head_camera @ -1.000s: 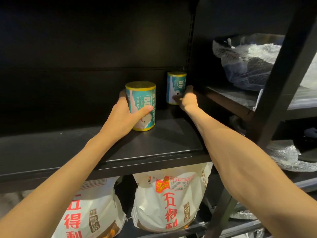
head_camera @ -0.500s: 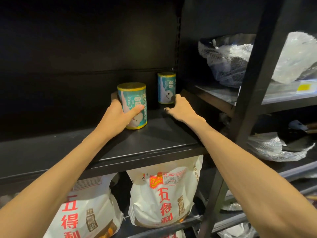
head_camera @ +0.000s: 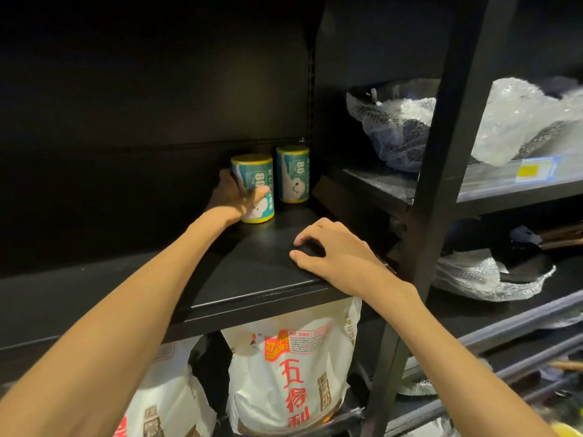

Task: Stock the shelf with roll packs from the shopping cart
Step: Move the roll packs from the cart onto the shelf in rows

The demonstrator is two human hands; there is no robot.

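Fingers [head_camera: 225, 181] of the left hand [head_camera: 235, 197] wrap around the nearer roll pack [head_camera: 257, 184], thumb laid across its teal label, and the pack stands upright on the dark shelf [head_camera: 252, 272], deep toward the back right corner. Just beside it, a touch further back and to the right, stands the second roll pack [head_camera: 293, 175], upright too, yellow cap on top, free of either hand; a narrow gap separates the two.

Over to the right hand [head_camera: 334, 250]: it sits near the front edge of the same shelf, fingers loosely curled with the tips down on the board, holding nothing at all. It is well apart from both packs.

Down below the shelf, two white bags with red characters [head_camera: 290, 373] stand side by side, the right one fully facing the head camera, the left one partly cut off by the left forearm.

Off to the right, a black upright post [head_camera: 441, 184] divides this bay from the neighbouring rack, where crumpled clear plastic wrapping [head_camera: 517, 121] is heaped on an upper shelf, behind a blue and yellow price tag [head_camera: 536, 168] at the shelf edge. More crumpled plastic lies one level lower.
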